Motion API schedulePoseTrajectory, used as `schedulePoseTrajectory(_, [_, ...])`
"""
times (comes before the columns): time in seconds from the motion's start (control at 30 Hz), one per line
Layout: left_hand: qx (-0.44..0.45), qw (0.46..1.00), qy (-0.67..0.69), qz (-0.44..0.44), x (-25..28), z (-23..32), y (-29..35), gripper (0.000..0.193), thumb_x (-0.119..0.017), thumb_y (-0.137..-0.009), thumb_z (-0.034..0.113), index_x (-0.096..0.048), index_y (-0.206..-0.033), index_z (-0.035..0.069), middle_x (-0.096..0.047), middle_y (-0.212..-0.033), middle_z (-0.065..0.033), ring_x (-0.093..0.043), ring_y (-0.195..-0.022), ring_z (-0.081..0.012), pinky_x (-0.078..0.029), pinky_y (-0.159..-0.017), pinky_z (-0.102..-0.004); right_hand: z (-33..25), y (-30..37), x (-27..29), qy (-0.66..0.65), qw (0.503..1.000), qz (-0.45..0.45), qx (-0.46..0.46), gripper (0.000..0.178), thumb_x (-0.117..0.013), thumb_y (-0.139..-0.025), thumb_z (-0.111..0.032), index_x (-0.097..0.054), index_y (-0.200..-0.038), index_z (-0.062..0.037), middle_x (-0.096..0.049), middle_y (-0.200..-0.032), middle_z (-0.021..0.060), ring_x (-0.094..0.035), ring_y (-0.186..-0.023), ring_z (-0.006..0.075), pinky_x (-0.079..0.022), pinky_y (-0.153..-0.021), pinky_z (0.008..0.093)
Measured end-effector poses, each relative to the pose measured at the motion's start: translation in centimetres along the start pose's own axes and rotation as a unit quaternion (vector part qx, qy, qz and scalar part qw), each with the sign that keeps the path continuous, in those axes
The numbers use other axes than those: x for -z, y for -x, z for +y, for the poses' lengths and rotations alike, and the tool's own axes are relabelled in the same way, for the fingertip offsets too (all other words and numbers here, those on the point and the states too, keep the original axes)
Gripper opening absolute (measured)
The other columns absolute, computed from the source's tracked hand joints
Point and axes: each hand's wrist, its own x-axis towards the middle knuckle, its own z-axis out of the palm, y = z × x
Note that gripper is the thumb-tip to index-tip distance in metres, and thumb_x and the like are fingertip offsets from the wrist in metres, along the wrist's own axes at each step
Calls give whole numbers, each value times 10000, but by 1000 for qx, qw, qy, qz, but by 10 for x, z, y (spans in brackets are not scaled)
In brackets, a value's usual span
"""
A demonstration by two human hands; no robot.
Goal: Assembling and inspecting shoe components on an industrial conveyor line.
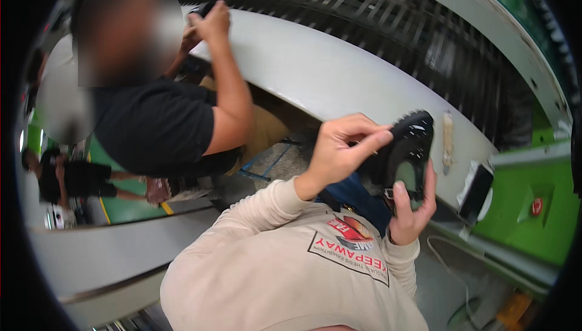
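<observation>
Head view: a black shoe (pixel 414 140) stands toe-up in a worker's right grip (pixel 414 213), thumb pressed over the green insole (pixel 407 175), fingers closed round the outer side. The left grip (pixel 341 148), thumb and forefinger drawn nearly together, sits at the toe's edge, forward and left of the right grip; whether anything is pinched there is too small to tell. The step in hand looks like close fingertip work along that edge, and the next move seems to call for a steady right hold and a light left touch. Beyond both grips runs a white counter (pixel 345 76), a slim tan tool (pixel 447 139) lying on it, right of the shoe.
</observation>
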Motion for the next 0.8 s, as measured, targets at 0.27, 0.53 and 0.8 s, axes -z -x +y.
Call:
schedulePoseTrajectory(0.27, [18, 997, 77, 20, -16, -13, 4, 114, -796, -982, 33, -819, -1073, -31, -815, -967, -77, -729, -867, -87, -589, -784, -247, 7, 0, 15, 56, 998, -1, 38, 684, -705, -971, -106, -470, -1584, 86, -554, -1513, 202, -562, -1365, 299, -418, -1179, 412])
schedulePoseTrajectory(0.53, [-52, 997, 38, 51, -28, -1, 1, 497, -877, -935, 151, -671, -1367, 18, -771, -1151, -70, -721, -1042, -114, -583, -956, -305, -5, -2, -3, 240, 954, -33, 175, 698, -786, -932, -120, -533, -1567, 19, -561, -1376, 188, -561, -1288, 349, -444, -1108, 454])
schedulePoseTrajectory(0.8, [26, 983, 142, 112, 14, -6, 18, 429, -813, -971, 64, -639, -1344, -55, -760, -1180, -114, -718, -1072, -153, -593, -958, -325, -21, -9, -19, 294, 916, -143, 233, 704, -869, -836, -258, -659, -1452, 13, -622, -1186, 162, -599, -1095, 337, -497, -1003, 440])
